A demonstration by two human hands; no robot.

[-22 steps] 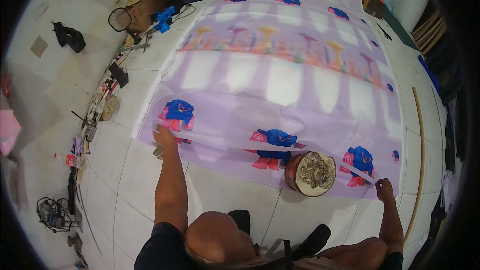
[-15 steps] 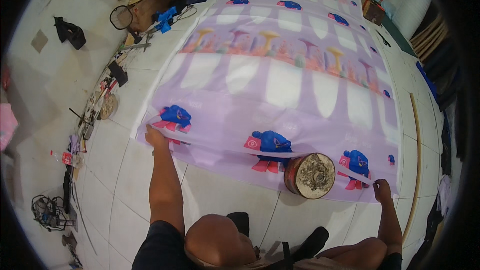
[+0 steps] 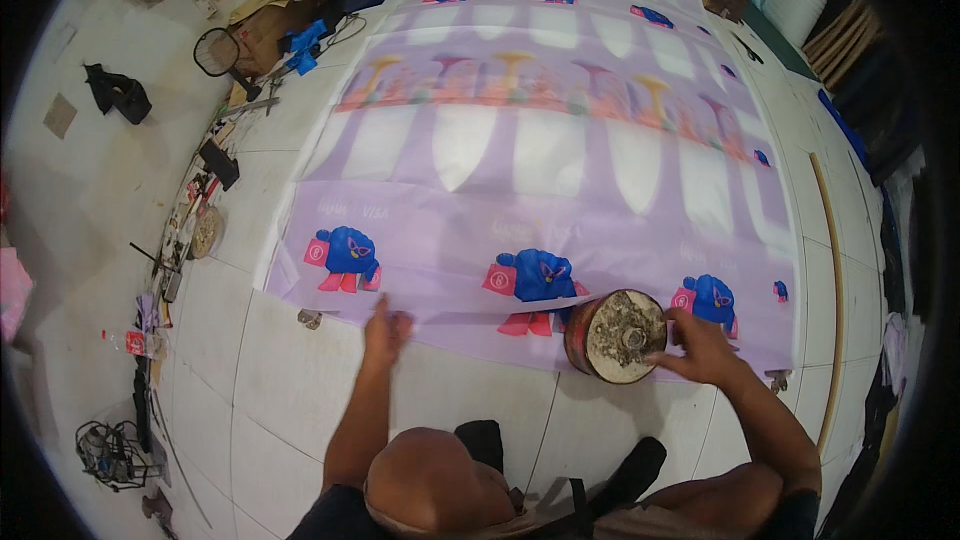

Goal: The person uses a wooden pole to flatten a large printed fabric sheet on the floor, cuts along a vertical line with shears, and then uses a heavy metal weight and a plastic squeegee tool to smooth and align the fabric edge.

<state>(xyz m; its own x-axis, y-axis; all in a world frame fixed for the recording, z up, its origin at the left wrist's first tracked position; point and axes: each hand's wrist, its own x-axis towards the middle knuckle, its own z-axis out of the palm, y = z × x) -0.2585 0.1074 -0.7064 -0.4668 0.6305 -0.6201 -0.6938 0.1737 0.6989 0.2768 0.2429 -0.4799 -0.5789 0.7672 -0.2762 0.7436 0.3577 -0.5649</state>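
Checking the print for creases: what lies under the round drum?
The purple printed sheet appears to run beneath the drum. Its print there, and any creases, are covered and can't be seen.

Left grip (image 3: pixel 385 334) slack, right grip (image 3: pixel 704 348) wide

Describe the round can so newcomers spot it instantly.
Find the purple printed sheet on the tiled floor. At its near edge, by the person's right hand, is the round can. Its crusty grey top distinguishes it from the flat blue printed figures.

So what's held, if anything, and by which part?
The right hand is at the right edge of the round can; whether it grips cannot be told. The left hand looks empty.
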